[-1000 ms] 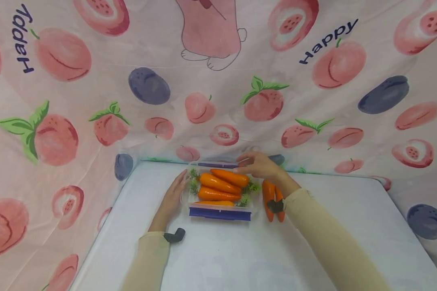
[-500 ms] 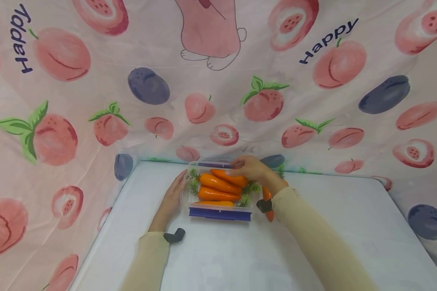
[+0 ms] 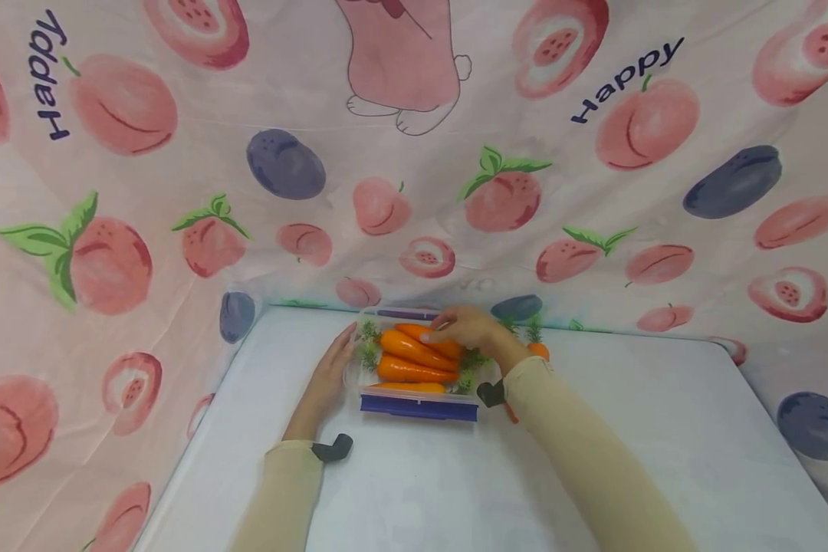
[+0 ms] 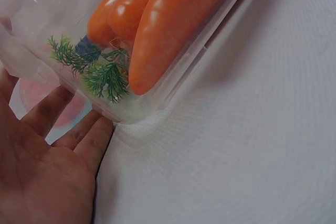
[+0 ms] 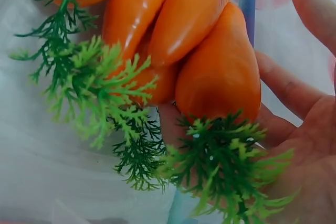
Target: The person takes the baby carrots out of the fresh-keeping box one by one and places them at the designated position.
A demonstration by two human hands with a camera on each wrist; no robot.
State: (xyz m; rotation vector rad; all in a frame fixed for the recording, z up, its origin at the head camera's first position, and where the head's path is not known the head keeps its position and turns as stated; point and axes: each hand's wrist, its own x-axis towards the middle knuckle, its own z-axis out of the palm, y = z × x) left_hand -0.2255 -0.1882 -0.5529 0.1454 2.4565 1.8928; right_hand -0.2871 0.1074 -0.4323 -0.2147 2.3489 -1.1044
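Observation:
A clear plastic box [image 3: 350,376] with blue clip flaps holds several orange toy carrots [image 3: 414,368] with green leafy tops. My left hand [image 3: 327,376] lies along the box's left end, its fingers extended against the clear wall [image 4: 131,121]. Over the box's back right corner, my right hand [image 3: 472,328] reaches in. In the right wrist view its loosely extended fingers [image 5: 286,85] lie beside and under the uppermost carrot [image 5: 220,72] on that side. The carrot's leafy top [image 5: 226,166] partly hides the palm.
To the right of the box, more carrots [image 3: 538,351] lie on the white tabletop [image 3: 414,475], mostly hidden by the right forearm. The blue front flap [image 3: 418,407] hangs outward. A fruit-print cloth [image 3: 414,192] rises right behind the table's back edge.
My right hand has moved left and down onto the back carrot, which has shifted slightly left and toward me. The forearm now covers more of the carrots on the table. My left hand stays put.

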